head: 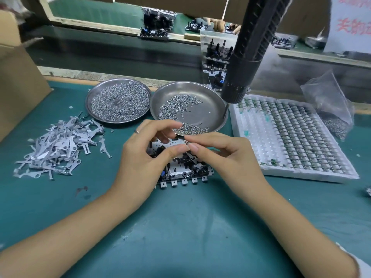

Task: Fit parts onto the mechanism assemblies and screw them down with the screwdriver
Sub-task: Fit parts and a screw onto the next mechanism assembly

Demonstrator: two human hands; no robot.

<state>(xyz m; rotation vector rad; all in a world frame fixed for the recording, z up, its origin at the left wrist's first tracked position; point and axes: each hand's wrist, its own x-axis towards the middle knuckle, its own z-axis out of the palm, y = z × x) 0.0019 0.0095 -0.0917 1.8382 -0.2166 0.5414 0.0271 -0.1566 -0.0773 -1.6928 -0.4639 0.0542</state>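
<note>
A mechanism assembly (183, 173) of metal and black plastic lies on the green mat, partly hidden under both hands. My right hand (222, 155) pinches a small screw (186, 142) between thumb and forefinger just above the assembly. My left hand (144, 155) hovers over the assembly's left side with fingers curled, thumb tip close to the screw; whether it holds anything is unclear. The black electric screwdriver (249, 51) hangs above the right dish, with no hand on it.
Two steel dishes hold screws: a full one (118, 101) and a sparser one (190, 109). A heap of grey metal levers (60, 147) lies left. A white tray of small parts (291, 137) and a plastic bag (331, 109) sit right. Cardboard box (18, 83) far left.
</note>
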